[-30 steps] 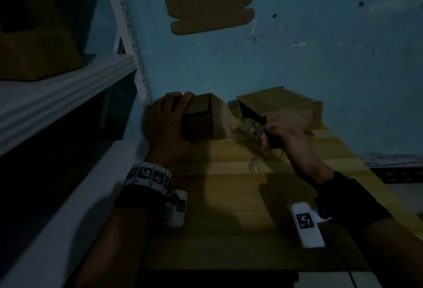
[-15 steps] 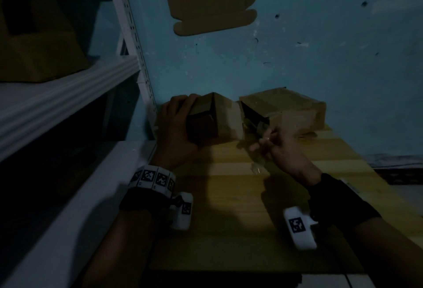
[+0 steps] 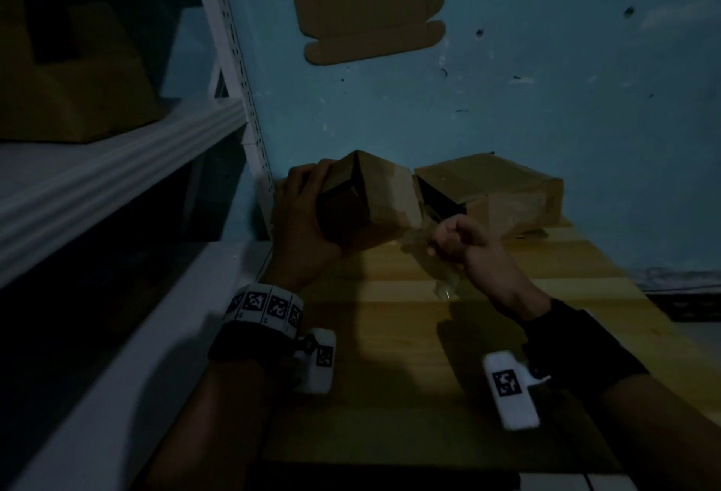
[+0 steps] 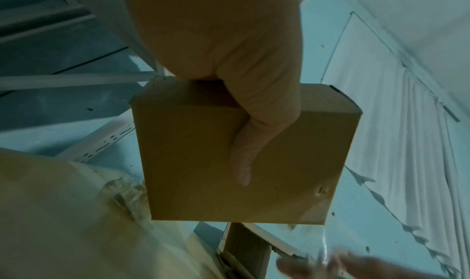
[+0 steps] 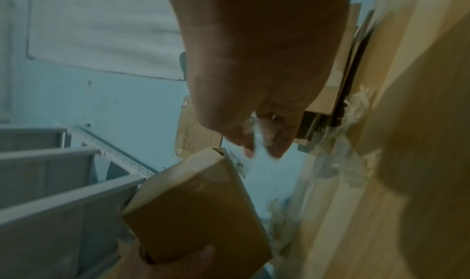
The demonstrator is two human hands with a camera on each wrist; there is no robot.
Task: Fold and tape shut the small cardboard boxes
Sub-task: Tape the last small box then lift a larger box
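Gripping small box (image 3: 374,197), left hand (image 3: 304,225); right hand (image 3: 464,240) pinches tape (image 5: 257,140).

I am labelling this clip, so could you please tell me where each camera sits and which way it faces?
Head: worn on the head, looking forward and down at the wooden table; both forearms show.
Left wrist: looks along the left hand gripping the small box.
Right wrist: looks along the right hand pinching clear tape.
Shared: all three show the small box.
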